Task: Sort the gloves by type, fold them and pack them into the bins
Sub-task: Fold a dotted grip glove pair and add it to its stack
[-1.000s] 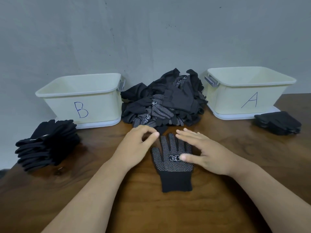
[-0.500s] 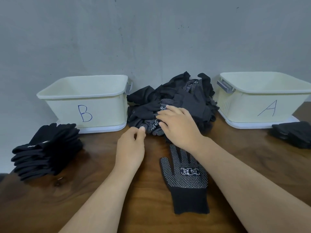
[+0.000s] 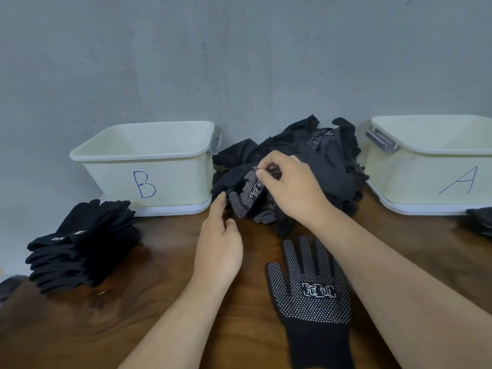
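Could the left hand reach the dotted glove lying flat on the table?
Probably yes: the left hand holds nothing, and only bare table lies between it and the flat dotted glove.

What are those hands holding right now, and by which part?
The right hand pinches a black white-dotted knit glove in the black glove pile, at its printed label. The left hand holds nothing.

Two hands and forearms of one person, seen from above. The left hand (image 3: 218,249) and right hand (image 3: 292,187) are bare, with short, plain fingernails showing on the left thumb and the right fingertips. The forearms are bare to the lower frame edge, one on either side of the flat dotted glove (image 3: 311,294).
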The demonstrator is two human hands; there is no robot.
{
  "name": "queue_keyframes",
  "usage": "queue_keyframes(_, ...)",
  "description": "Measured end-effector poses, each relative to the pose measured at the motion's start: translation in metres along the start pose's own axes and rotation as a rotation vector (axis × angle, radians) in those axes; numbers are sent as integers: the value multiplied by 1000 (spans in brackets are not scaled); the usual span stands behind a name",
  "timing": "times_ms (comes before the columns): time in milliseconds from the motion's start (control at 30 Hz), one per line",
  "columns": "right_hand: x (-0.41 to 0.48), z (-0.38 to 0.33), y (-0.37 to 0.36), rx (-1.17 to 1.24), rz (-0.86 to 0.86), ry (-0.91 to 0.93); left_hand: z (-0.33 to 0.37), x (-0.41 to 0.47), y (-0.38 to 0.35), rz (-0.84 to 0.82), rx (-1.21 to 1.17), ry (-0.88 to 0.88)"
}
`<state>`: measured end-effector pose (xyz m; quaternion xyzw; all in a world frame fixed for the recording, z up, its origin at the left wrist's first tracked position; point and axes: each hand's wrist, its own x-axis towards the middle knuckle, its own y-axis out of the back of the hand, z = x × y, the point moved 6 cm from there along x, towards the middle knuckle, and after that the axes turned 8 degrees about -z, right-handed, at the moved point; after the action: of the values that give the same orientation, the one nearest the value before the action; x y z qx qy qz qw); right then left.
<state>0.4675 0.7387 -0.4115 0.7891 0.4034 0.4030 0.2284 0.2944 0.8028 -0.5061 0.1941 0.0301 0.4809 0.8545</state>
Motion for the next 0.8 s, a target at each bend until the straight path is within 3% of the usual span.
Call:
queue_keyframes(467, 0, -3, 39, 494, -10, -130, 20, -13, 6, 57, -229, -14)
queue_keyframes(800, -2, -6, 42, 551, -246, -52, 29, -19, -4, -65, -134, -128)
